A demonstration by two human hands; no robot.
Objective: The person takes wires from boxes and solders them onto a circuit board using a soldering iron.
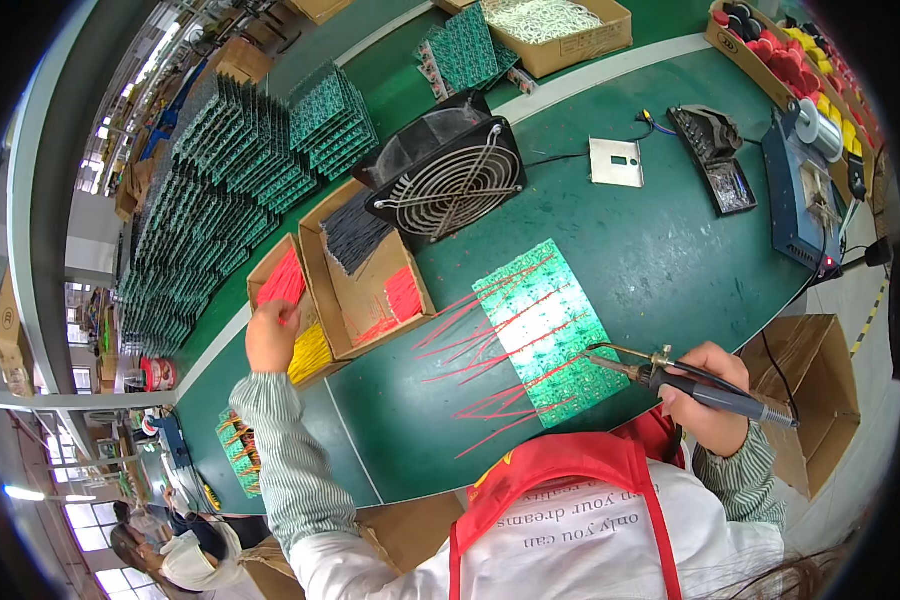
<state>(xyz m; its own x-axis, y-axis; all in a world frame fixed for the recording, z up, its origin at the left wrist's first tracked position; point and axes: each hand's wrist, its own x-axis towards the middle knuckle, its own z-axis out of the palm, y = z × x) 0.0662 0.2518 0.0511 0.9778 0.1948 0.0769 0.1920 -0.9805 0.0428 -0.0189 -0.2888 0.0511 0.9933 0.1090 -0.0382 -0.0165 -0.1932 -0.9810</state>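
1. At near right: right hand (708,392), fingers closed round soldering iron (700,385); long axis right to left, tip aimed at circuit board (545,325) on desk (660,250). Advise steady tip, clear of red wires (490,330).
2. Farther left: left hand (270,335), fingers pinched on red wire bundle (285,280) in cardboard box (260,275). Advise drawing one wire only.

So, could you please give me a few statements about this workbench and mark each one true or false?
1. The right hand holds a soldering iron. True.
2. The left hand rests on the fan. False: it reaches into a cardboard box of red wires.
3. Red wires lie across the green circuit board. True.
4. The fan lies flat on the mat. False: it stands tilted at the back of a box.
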